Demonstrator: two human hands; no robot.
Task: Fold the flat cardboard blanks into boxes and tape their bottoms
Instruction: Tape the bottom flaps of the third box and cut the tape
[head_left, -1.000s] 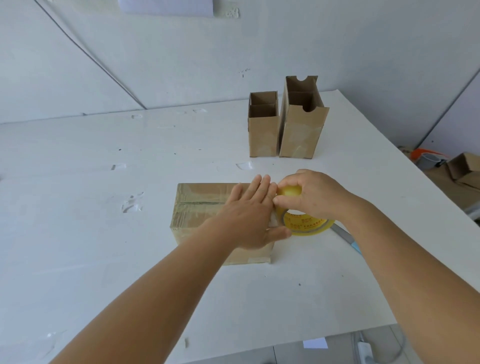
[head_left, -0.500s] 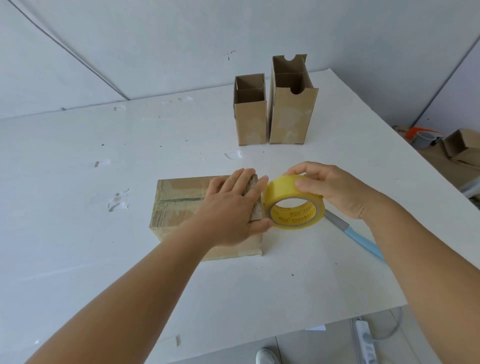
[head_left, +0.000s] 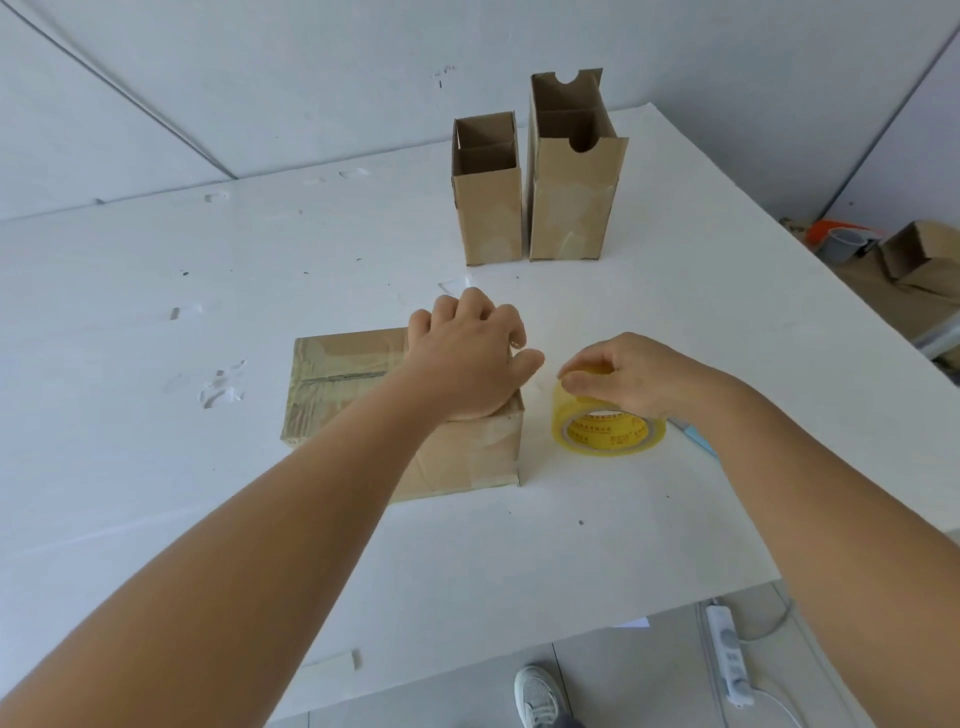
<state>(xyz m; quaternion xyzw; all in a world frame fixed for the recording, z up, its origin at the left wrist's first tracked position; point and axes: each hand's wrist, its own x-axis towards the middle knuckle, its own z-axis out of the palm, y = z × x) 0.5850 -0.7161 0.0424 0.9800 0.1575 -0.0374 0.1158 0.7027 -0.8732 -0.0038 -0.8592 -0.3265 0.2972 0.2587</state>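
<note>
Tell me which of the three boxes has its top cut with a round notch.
The tallest box, far right of the upright pair; the shorter box beside it and the taped box under the left hand have none.

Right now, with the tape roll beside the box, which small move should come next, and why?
Probably cut the tape: the right hand holds the tape roll on the table, apart from the box, while the left hand presses its top. Whether a strip still joins them is unclear.

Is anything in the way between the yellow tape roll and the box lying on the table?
Nothing visible. The tape roll, held by the right hand, sits beside the box, with only bare table between. The left hand rests on the box.
</note>
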